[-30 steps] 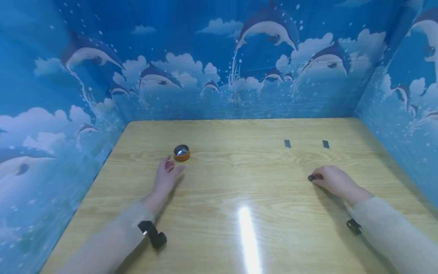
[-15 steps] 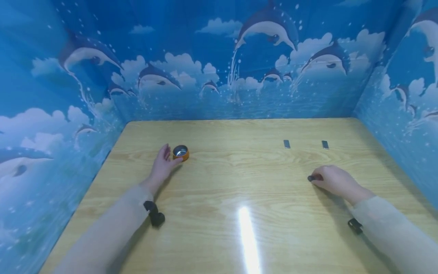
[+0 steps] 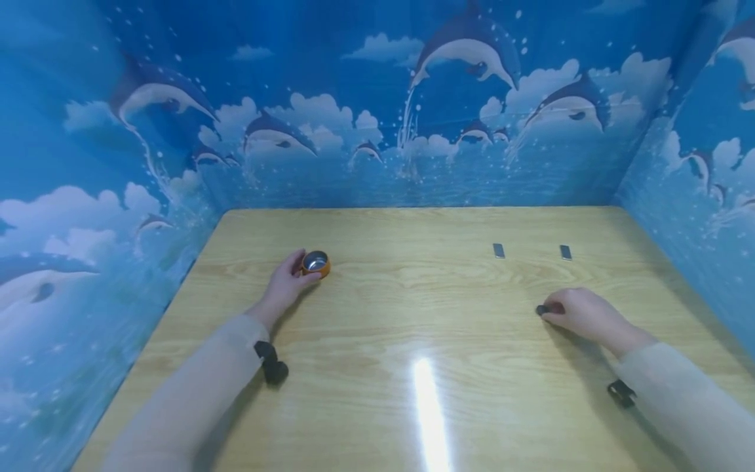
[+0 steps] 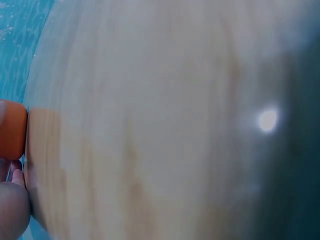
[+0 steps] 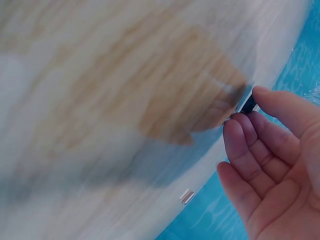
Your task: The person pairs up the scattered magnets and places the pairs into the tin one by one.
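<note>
A small orange bowl (image 3: 323, 269) with a shiny metallic inside stands upright on the table at the left. My left hand (image 3: 284, 283) grips it from the left, thumb across the near side and fingers around the far side. Only a part of the orange wall (image 4: 12, 131) shows at the edge of the left wrist view. Over on the right, my right hand (image 3: 586, 318) pinches a small dark object (image 3: 541, 309) between thumb and fingers at the tabletop. The right wrist view shows that dark piece (image 5: 248, 104) partly covered by the fingertips, so its kind is unclear.
Two small flat silvery rectangles, one (image 3: 499, 250) and another (image 3: 565, 252), lie apart on the table beyond my right hand. The wooden table (image 3: 383, 288) is bounded by a blue dolphin-print curtain (image 3: 354, 170). A light glare marks the table's front middle.
My left hand has moved forward to the bowl and closed around it, thumb and fingers now on its sides. The right hand keeps its pinch on the dark object in place.
</note>
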